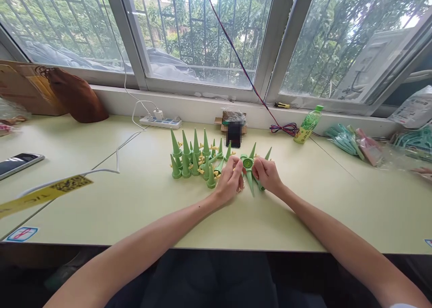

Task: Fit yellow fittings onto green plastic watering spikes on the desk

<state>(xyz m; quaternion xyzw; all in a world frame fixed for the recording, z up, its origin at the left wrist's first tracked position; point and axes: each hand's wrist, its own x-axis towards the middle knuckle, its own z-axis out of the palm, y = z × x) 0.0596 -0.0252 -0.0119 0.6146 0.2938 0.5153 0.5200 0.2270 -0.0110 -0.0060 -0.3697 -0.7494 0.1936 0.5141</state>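
Between my hands is a green watering spike [250,182], its round, open top facing me and its point downward. My left hand [231,179] is closed at the left side of its rim. At the right side my right hand [269,174] is also closed, its fingertips pinched against the rim. Any small part inside the fingers is hidden. Just left of my hands stand several upright green spikes [186,164] with small yellow valves [201,170] on their sides. More green spikes [253,150] lie or stand behind and beneath my hands, partly covered.
A black phone [233,134] leans on a small box behind the spikes. Along the sill side are a power strip [160,121], coiled wire [284,129] and a green drink bottle [308,124]. Another phone [22,165] and a yellow tag [45,194] on a white cable are leftward.
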